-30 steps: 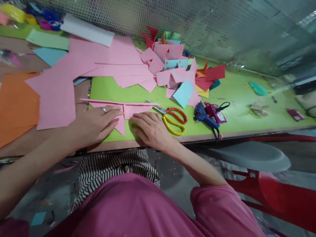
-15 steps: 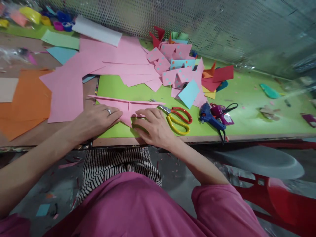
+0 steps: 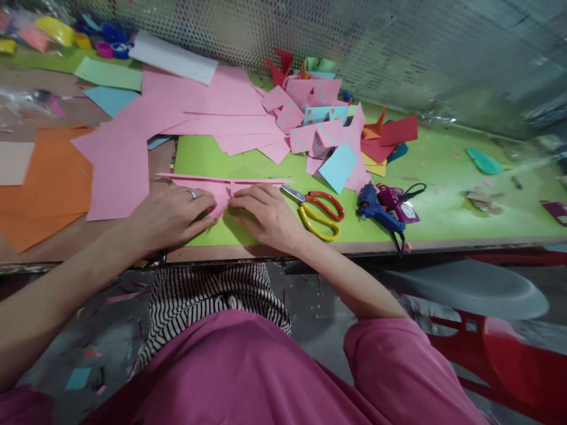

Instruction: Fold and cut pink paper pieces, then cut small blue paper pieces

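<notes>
A folded pink paper sheet (image 3: 220, 190) lies on the green mat near the table's front edge, with a thin raised fold along its far side. My left hand (image 3: 172, 215), wearing a ring, is closed on its left part, thumb low and fingers pressed together. On the right part, my right hand (image 3: 268, 215) has its fingers bent over the paper around the short middle crease. Both hands hide much of the lower paper. Just right of my right hand rest scissors (image 3: 300, 198) with one red and one yellow handle, their blade tips near the paper's right end.
A blue glue gun (image 3: 370, 200) lies right of the scissors beside a purple item (image 3: 396, 203). Behind are folded dotted pink pieces (image 3: 325, 91), a light blue square (image 3: 339, 168) and large pink sheets (image 3: 119, 171). Orange sheets (image 3: 57, 183) lie left. A grey stool seat (image 3: 478, 289) stands lower right.
My right hand has shifted slightly left and up, its fingers now closer to the middle crease. The paper's pointed lower part, visible before between the hands, is now mostly covered.
</notes>
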The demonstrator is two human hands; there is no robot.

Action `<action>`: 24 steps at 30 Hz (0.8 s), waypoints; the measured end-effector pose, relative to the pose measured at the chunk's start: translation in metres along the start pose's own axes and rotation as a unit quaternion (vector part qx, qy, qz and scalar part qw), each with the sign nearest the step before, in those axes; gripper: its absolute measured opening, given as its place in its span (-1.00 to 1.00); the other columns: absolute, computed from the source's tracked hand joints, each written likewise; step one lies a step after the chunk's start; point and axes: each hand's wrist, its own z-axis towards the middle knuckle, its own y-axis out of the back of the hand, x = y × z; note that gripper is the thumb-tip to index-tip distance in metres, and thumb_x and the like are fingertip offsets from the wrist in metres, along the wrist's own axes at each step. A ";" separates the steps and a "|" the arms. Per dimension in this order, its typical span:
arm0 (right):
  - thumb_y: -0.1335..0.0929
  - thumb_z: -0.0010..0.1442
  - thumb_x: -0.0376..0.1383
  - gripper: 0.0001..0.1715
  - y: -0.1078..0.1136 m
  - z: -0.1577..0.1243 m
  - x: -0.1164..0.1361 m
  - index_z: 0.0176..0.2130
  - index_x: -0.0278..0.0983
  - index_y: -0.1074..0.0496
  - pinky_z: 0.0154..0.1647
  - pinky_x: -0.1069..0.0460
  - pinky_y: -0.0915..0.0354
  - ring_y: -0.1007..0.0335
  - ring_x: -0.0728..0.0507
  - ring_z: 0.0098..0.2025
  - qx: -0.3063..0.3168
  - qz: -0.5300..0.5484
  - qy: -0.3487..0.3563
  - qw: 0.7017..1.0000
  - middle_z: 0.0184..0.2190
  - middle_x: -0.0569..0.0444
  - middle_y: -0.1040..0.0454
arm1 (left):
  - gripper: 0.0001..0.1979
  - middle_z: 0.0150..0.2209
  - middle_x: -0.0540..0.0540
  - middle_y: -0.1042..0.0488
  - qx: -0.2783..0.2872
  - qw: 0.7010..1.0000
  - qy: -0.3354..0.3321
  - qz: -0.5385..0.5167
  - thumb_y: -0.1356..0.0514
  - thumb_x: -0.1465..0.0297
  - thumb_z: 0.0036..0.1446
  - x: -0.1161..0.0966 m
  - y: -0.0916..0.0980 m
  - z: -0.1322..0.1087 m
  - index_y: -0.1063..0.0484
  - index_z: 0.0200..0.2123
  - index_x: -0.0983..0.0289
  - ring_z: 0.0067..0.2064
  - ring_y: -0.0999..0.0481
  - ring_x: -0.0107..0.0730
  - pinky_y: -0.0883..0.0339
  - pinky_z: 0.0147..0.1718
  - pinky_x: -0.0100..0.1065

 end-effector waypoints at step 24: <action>-0.31 0.46 -0.23 -0.72 -0.016 0.010 -0.013 0.07 -0.26 -0.51 0.06 -0.15 -0.27 -0.38 -0.21 0.00 -0.032 0.035 -0.079 0.996 -0.02 -0.12 -0.51 | -0.56 -0.04 0.21 -0.62 0.000 0.968 0.144 -0.207 0.00 0.16 0.40 0.007 -0.005 0.021 -0.53 0.15 0.19 -0.07 -0.59 -0.05 -0.45 -0.08 -0.04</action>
